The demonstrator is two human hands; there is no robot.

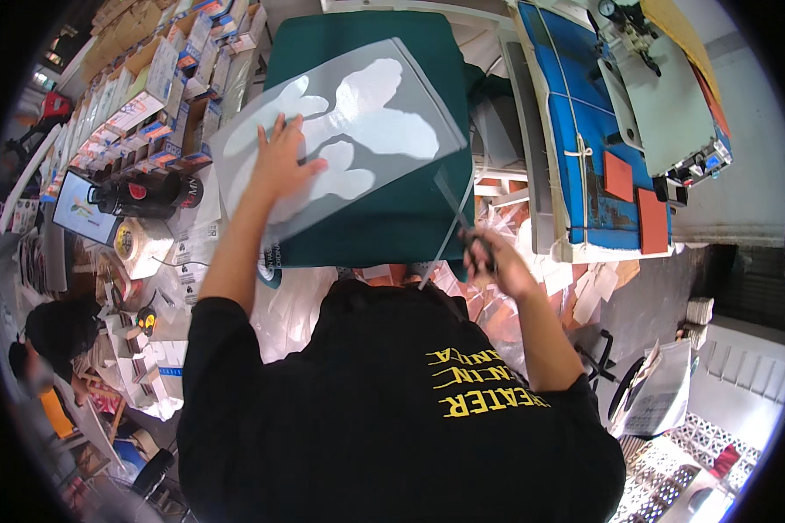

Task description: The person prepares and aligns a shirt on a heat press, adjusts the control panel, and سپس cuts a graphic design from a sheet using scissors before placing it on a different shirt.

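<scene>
Black shirt point(366, 410) fills the near side of the head view, with a dark green table point(410, 209) just beyond it. Grey translucent sheet point(317, 135) with glossy white shapes is lying on that, and the left hand point(283, 166) is flat on it, fingers spread wide. Right hand point(494, 261) has its fingers curled round the scissors point(475, 248) off the table's near right corner; blades are blurry, so can't tell how far apart they are. Skinny clear strip point(443, 248) hangs right beside them. My worry: the sheet pokes past the table's left edge, so a light or lopsided press might let it swivel, and the strip could snag the blades. Room-wise, there's bare green at near right, plus a gap before the blue panel point(571, 113) on the right.
</scene>
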